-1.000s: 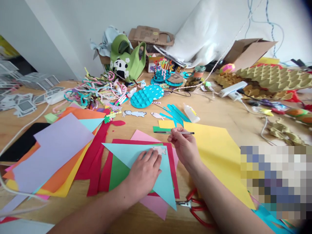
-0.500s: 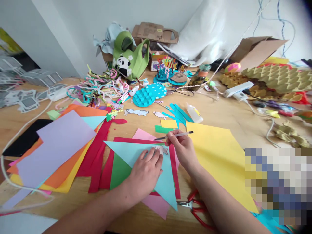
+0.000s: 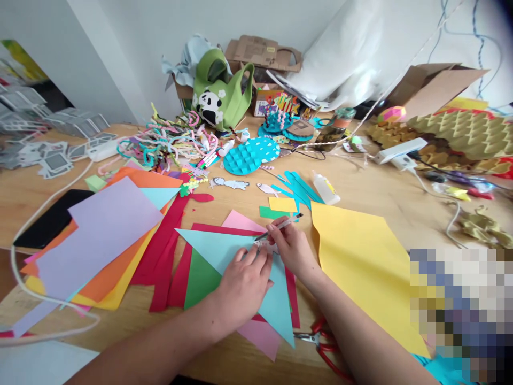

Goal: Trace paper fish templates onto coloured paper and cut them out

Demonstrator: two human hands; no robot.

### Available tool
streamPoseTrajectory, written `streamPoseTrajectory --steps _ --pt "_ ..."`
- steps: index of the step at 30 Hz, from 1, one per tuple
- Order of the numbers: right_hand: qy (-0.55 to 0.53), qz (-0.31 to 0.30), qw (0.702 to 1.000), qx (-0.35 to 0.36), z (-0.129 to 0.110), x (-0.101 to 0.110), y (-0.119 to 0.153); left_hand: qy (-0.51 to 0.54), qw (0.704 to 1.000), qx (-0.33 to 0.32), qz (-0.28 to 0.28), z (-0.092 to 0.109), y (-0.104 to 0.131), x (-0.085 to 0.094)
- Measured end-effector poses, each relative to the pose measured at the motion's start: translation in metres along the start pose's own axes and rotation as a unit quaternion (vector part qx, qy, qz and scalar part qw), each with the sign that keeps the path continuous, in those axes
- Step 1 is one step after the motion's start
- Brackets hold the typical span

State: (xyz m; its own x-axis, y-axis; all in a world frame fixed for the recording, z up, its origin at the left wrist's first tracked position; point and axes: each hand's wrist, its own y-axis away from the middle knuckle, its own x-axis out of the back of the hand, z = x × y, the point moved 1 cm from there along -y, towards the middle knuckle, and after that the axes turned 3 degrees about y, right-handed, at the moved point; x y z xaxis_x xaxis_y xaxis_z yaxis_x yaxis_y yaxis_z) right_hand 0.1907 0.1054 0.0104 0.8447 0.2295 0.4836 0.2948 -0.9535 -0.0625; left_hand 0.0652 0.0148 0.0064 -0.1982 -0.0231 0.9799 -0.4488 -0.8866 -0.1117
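Note:
My left hand (image 3: 246, 280) lies with its fingers stretched out on a light blue paper triangle (image 3: 220, 246), its fingertips pressing a small white fish cut-out (image 3: 272, 246). A pen (image 3: 284, 222) is pinched in my right hand (image 3: 295, 247), its tip down at the head end of the fish. Part of the cut-out is hidden under my fingers. Beneath the triangle are green paper (image 3: 199, 280) and red paper (image 3: 179, 289), with pink paper (image 3: 262, 338) sticking out. Red-handled scissors (image 3: 320, 338) lie beside my right forearm.
Yellow paper (image 3: 360, 256) lies at the right, and stacked coloured sheets (image 3: 100, 230) at the left. A glue bottle (image 3: 325, 188), two more fish cut-outs and blue strips (image 3: 302, 188) lie beyond. A white cable (image 3: 15, 267) loops along the left.
My right hand has brought the pen down and left, from above the paper's top edge to the fish cut-out. My left hand stays on the paper. The view has shifted slightly.

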Motion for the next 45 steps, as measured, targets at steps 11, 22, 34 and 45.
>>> streamPoseTrajectory --steps 11,22,34,45 --pt "0.03 0.0 0.999 0.009 -0.0012 0.0005 -0.0009 0.006 1.0 0.001 -0.004 -0.0008 -0.001 0.0014" --pt "0.034 -0.012 0.999 0.009 -0.0027 -0.0002 -0.0011 0.011 1.0 0.001 -0.01 -0.0006 -0.0004 0.0017" --pt "0.068 0.011 0.998 0.012 -0.0038 0.0036 -0.0024 0.012 1.0 0.001 -0.001 -0.0015 -0.0015 0.0002" --pt "0.124 0.055 0.99 0.032 -0.0022 0.0088 -0.0039 0.042 0.999 0.014 0.007 -0.0027 -0.0052 0.0045"
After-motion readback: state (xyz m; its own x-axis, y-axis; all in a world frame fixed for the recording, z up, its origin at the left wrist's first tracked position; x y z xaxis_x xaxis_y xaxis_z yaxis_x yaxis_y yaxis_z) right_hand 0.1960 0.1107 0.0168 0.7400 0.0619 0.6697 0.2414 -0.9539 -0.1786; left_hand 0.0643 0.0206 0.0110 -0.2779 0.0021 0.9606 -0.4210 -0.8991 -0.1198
